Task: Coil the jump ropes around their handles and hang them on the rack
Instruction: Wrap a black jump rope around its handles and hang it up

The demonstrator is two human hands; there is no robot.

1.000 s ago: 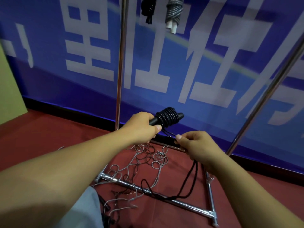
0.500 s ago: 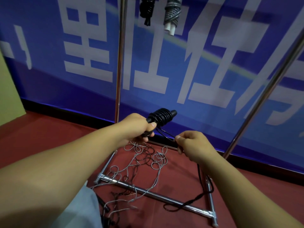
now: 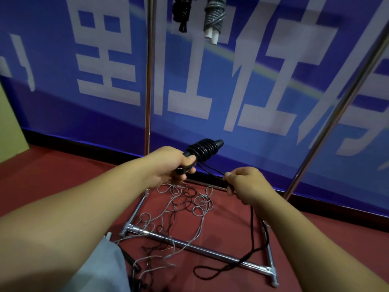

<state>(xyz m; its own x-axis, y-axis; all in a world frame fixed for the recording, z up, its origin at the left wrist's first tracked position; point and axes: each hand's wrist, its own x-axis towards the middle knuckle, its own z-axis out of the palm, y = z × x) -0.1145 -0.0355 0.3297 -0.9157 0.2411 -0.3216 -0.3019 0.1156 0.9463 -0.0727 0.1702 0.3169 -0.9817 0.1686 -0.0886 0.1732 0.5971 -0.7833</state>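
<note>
Glossy black rope coil (image 3: 203,149), shiny chrome metal rack (image 3: 189,245), matt red floor (image 3: 63,175).

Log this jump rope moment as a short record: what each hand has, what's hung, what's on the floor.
left hand: grips the black jump rope handles, cord coiled round them
right hand: pinches the loose black cord, which trails to the red floor
hung on chrome rack: black coiled rope bundle; grey coiled rope bundle
on floor: tangled grey rope over the rack's base
</note>
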